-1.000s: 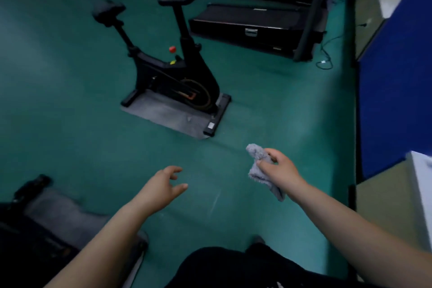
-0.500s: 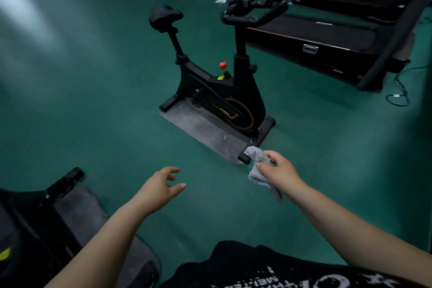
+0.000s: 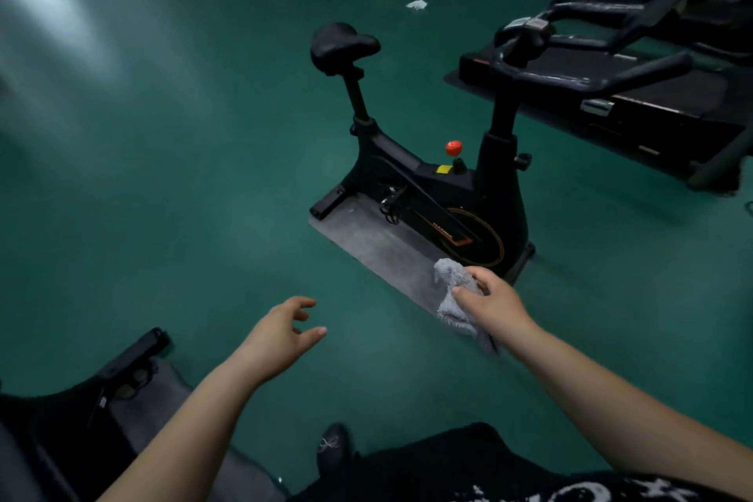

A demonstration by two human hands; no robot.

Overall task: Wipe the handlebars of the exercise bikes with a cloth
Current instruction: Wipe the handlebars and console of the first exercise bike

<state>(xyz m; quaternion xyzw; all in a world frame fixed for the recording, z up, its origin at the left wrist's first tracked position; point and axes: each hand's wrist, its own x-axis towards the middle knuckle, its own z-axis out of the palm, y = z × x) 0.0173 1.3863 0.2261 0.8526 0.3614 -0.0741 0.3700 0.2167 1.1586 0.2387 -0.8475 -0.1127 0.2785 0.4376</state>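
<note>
A black exercise bike [image 3: 440, 183] stands on a grey mat [image 3: 366, 245] ahead of me, its saddle [image 3: 342, 45] to the left. Its black handlebars [image 3: 570, 65] reach out at the upper right, well above and beyond both hands. My right hand [image 3: 495, 298] grips a crumpled grey cloth [image 3: 454, 293] in the air in front of the bike's base. My left hand [image 3: 285, 332] hangs lower left with loosely curled fingers and holds nothing.
Treadmills [image 3: 660, 102] lie behind the bike at the right. Part of another black bike on a mat [image 3: 81, 412] fills the lower left corner. Small white litter [image 3: 415, 4] lies on the green floor far back. My shoe [image 3: 332, 444] shows at the bottom.
The view has closed in on the bike, which now looms larger and further right. Both hands keep the same pose, the right one still gripping the cloth.
</note>
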